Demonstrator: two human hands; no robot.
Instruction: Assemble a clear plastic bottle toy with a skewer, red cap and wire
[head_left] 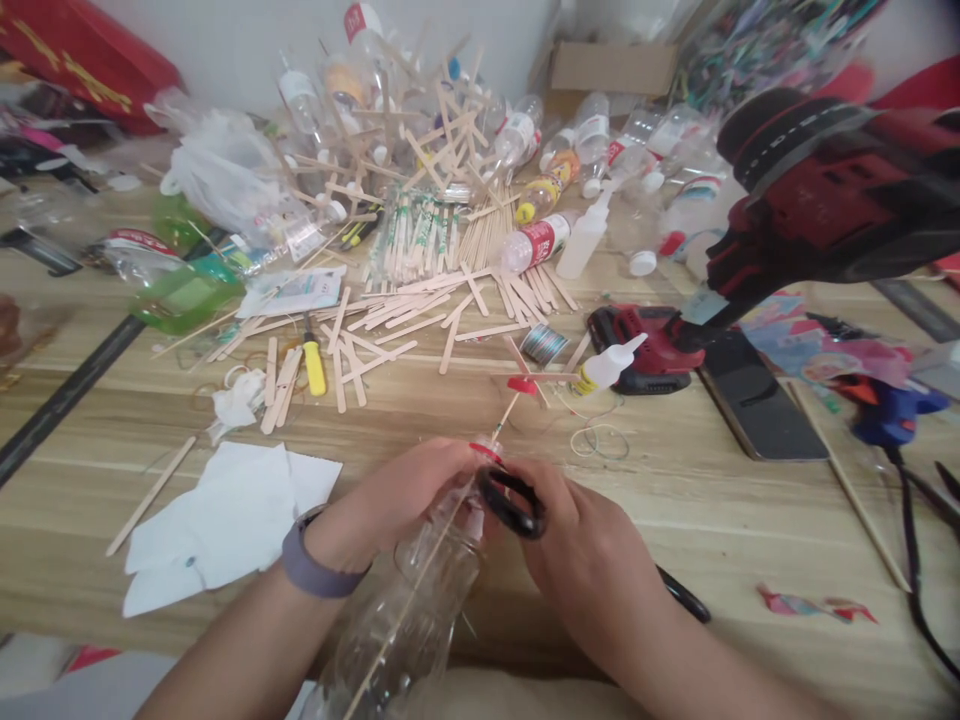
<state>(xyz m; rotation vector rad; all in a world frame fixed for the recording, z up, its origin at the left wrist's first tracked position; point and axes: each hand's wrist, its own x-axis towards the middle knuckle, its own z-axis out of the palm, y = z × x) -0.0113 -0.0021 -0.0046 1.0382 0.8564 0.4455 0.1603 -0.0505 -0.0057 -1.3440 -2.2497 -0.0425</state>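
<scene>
A clear plastic bottle (420, 590) lies tilted in my lap area, its neck pointing away from me. My left hand (431, 475) is wrapped around the neck, next to a red ring. A thin wooden stick (510, 412) runs through the bottle and out of its mouth. On the stick's far end is a red bottle cap (522, 385) with crossed flat sticks. My right hand (585, 540) is closed beside the neck on what look like black-handled scissors (514, 503); one loop handle shows, and the blades are hidden.
Popsicle sticks (375, 355) and plastic bottles crowd the back. A red-black power drill (825, 190) stands at right, near a phone (765, 395) and a blue glue gun (889, 415). White paper (225, 520) and a yellow-handled screwdriver (314, 365) lie left; glue bottles (611, 365) stand beyond my hands.
</scene>
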